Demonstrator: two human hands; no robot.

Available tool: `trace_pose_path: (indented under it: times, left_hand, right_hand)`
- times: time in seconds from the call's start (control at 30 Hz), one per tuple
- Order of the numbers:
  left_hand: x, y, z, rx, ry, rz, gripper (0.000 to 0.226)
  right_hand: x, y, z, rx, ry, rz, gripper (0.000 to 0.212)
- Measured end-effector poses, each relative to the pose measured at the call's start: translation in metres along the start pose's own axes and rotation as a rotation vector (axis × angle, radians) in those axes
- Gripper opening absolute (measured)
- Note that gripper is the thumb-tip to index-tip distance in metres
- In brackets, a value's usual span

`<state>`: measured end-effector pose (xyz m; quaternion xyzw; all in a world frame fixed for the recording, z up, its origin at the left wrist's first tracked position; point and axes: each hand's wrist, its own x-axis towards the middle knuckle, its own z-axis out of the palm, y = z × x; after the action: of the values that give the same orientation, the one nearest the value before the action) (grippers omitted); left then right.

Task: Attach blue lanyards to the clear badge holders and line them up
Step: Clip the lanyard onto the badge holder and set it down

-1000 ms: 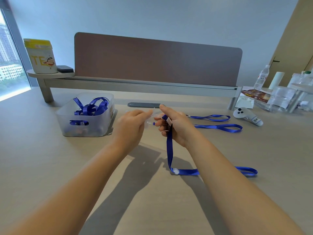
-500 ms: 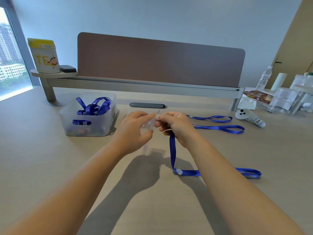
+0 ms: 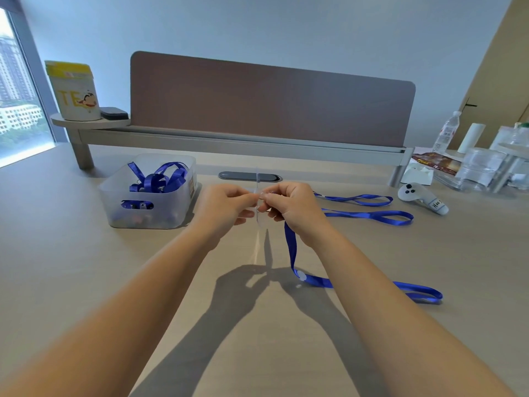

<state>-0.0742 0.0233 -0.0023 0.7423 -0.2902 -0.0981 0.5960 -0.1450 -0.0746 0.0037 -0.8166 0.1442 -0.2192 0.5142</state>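
— Pale wooden desk (image 3: 86,282), brown divider (image 3: 272,101) behind, window at left. How far along?

— Two lanyards (image 3: 369,214) lie lined up at right; more wait in the bin (image 3: 148,193).

— And the hands?

— Left hand (image 3: 226,207) pinches the clear badge holder (image 3: 261,216), edge-on; right hand (image 3: 294,209) pinches the blue lanyard (image 3: 292,250) end against it. Clipping looks unfinished.

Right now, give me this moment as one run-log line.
step: attaching lanyard | left hand: pinches clear badge holder | right hand: holds blue lanyard end | lined up: two lanyards | bin: more lanyards
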Motion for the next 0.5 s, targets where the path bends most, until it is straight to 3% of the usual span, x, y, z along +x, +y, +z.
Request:
trace_pose_path:
  times: [0.2,0.5]
  left_hand:
    - [-0.002,0.009,-0.002,-0.118,-0.054,-0.081,0.021]
    - [-0.002,0.016,-0.01,0.099,-0.097,0.113,0.02]
  right_hand:
    - [-0.001,-0.003,0.003,-0.102,0.033,-0.084,0.021]
    - [-0.002,0.0,0.007,0.026,0.081,-0.096,0.018]
